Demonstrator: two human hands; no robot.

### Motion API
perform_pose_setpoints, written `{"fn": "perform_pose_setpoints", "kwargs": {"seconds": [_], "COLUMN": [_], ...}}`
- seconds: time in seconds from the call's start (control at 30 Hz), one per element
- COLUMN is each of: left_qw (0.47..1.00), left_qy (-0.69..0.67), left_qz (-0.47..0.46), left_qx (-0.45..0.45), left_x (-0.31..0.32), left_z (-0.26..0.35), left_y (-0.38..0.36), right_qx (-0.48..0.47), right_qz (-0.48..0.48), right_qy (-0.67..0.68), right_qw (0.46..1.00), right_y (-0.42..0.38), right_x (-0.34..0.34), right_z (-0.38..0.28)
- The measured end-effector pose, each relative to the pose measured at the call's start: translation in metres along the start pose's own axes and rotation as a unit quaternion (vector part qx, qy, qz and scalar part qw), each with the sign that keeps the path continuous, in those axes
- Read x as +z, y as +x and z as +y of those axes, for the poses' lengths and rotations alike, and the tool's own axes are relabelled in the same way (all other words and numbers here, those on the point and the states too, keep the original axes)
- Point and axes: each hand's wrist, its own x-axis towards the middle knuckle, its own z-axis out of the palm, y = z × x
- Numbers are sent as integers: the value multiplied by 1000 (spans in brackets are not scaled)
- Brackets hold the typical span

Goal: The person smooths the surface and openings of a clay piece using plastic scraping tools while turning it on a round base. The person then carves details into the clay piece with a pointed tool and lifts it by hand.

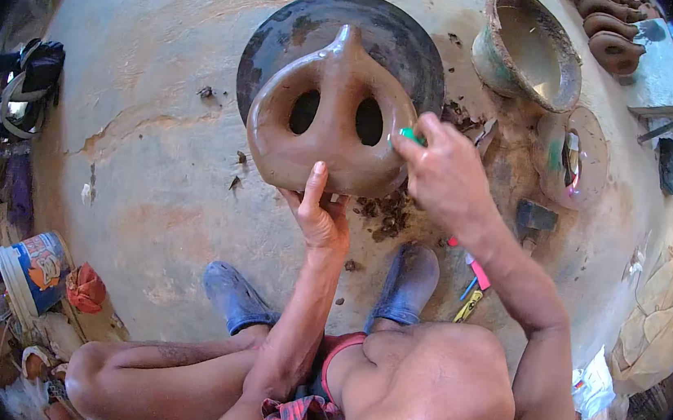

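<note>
A brown clay piece (330, 152) with two oval holes and a pointed top is held up in front of a dark round disc (404, 33). My left hand (322, 213) grips its bottom edge, the thumb on the face and the other fingers behind, partly hidden. Close by the clay's right side, my right hand (447, 168) is closed on a small green object (411, 136), which touches or nearly touches the clay rim. My right fingers are partly hidden behind the hand.
A worn basin (488, 58) of liquid stands at the upper right, near a round lid-like dish (594, 176). A dark block (537, 215) and a yellow cutter (469, 306) lie on the floor. A bucket (43, 269) stands at the lower left; clay pieces (615, 52) sit top right.
</note>
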Motion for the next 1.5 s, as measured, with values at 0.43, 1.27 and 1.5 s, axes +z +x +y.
{"fn": "perform_pose_setpoints", "kwargs": {"seconds": [0.43,1.27,1.5], "left_qw": [999,988,983], "left_qy": [-46,131,162], "left_qz": [-12,44,84], "left_qx": [-16,69,19], "left_x": [5,-18,0], "left_z": [-20,45,42], "left_y": [-7,7,-18], "right_qx": [-158,123,200], "right_qz": [141,217,271], "right_qy": [33,145,162], "right_qw": [977,957,927], "right_y": [46,-32,-36], "right_x": [23,24,12], "right_z": [68,-37,-27]}}
